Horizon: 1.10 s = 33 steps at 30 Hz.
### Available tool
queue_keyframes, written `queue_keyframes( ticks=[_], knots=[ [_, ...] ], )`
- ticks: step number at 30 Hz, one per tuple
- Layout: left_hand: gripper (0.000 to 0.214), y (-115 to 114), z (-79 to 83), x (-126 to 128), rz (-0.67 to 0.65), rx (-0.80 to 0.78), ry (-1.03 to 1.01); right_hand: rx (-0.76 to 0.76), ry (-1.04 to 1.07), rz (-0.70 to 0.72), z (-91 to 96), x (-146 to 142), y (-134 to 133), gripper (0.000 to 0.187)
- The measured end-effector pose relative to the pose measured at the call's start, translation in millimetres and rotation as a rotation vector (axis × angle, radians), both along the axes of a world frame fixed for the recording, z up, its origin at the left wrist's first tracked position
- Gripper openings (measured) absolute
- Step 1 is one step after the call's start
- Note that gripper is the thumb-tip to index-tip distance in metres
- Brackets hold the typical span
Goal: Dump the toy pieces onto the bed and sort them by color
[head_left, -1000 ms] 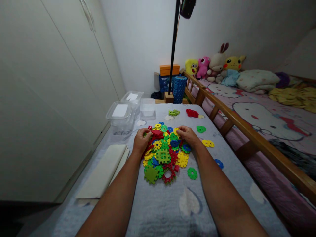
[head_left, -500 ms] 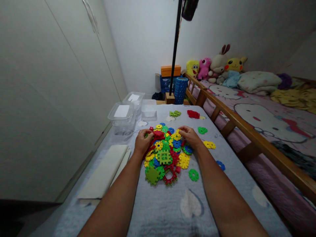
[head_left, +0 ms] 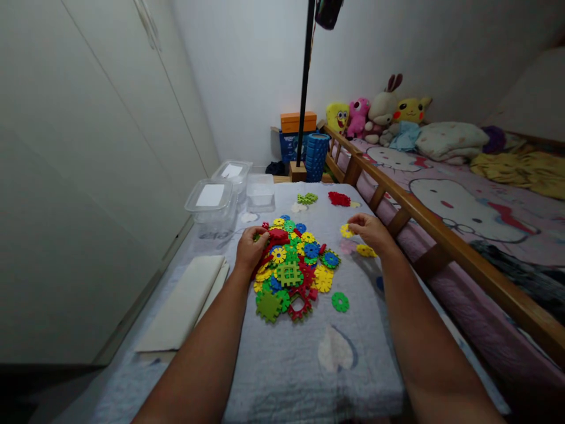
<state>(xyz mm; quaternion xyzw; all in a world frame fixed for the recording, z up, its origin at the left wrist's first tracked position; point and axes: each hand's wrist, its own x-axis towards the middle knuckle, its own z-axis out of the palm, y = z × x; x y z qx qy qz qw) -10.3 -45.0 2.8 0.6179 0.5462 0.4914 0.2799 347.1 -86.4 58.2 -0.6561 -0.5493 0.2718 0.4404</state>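
Observation:
A heap of flat plastic gear-shaped building pieces [head_left: 295, 265] in red, yellow, green and blue lies on the grey quilted surface [head_left: 309, 365]. My left hand [head_left: 250, 248] rests closed on the heap's left edge, fingers curled on a red piece [head_left: 277, 235]. Right of the heap, my right hand [head_left: 369, 231] pinches a yellow gear piece [head_left: 345, 230] just above the cloth. Another yellow piece [head_left: 365, 251] lies under that wrist. A lone green gear [head_left: 339, 302] sits in front of the heap.
Clear lidded plastic boxes [head_left: 214, 203] and an open tub [head_left: 260, 191] stand at the back left. Small green [head_left: 307, 198] and red [head_left: 339, 199] piles lie at the far edge. A folded white cloth [head_left: 185, 303] lies left. A wooden bed rail [head_left: 441, 241] runs along the right. A black pole [head_left: 303, 88] stands behind.
My right hand has left the heap and moved right with a yellow gear piece in its fingers. The left hand stays on the heap. The camera has shifted slightly.

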Motion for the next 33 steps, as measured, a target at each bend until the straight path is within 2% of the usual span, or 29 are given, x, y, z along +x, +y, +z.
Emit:
queue_keyframes(
  ticks=[4, 8, 16, 20, 24, 28, 31, 33],
  knots=[
    [0.023, 1, -1.9, 0, 0.002, -0.005, 0.016, -0.091, -0.188, -0.028, -9.0, 28, -23, 0.013],
    [0.024, 1, -2.8, 0, -0.004, -0.010, 0.026, -0.092, -0.330, 0.015, -16.3, 33, -38, 0.014],
    [0.025, 3, -5.8, -3, -0.018, -0.001, 0.038, -0.062, -0.687, -0.009, -32.0, 37, -36, 0.020],
    [0.023, 4, -6.8, -3, -0.022, 0.000, 0.043, -0.078, -0.759, -0.021, -33.8, 36, -40, 0.022],
    [0.024, 4, -7.6, -3, -0.015, 0.000, 0.037, -0.044, -0.754, -0.011, -32.0, 19, -42, 0.018],
    [0.025, 4, -7.5, -3, -0.015, 0.003, 0.035, 0.067, -0.626, 0.195, -29.9, -14, -40, 0.017],
    [0.023, 2, -5.6, -2, -0.008, 0.000, 0.032, 0.022, -0.579, 0.289, -29.2, -36, -42, 0.017],
    [0.023, 2, -3.9, -1, -0.006, -0.004, 0.029, -0.024, -0.582, 0.324, -28.6, -43, -44, 0.026]
  ],
)
